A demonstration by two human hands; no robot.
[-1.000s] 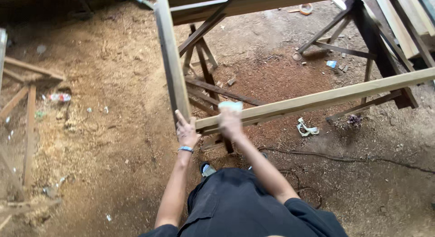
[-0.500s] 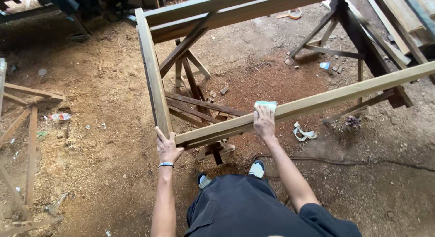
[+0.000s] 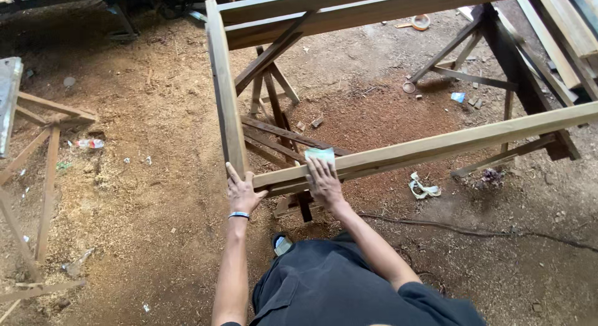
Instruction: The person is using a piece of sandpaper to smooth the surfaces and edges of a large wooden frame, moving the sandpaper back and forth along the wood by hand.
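Head view, looking down. My left hand (image 3: 242,192) rests at the near corner of a rectangular wooden frame (image 3: 225,95), where the short end rail meets the long near rail (image 3: 436,142); its grip is open, the fingers lying flat against the end rail and the thumb spread toward the long rail. A blue band circles that wrist. My right hand (image 3: 324,183) lies palm down on top of the long near rail, just beside the corner, pressing a pale green sheet of sandpaper (image 3: 319,155) against the wood; the fingers are extended rather than curled, so the sheet is pinned under them, not clasped.

The frame sits raised on dark wooden trestles (image 3: 274,102), its far rail (image 3: 349,8) running across the top of the view. Below it the ground (image 3: 156,195) is covered in sawdust. A crumpled white scrap (image 3: 422,188) lies on the ground under the long rail, and a plastic bottle (image 3: 89,143) lies well apart to the left, near another wooden stand (image 3: 47,170). My dark trousers (image 3: 324,282) fill the bottom edge.
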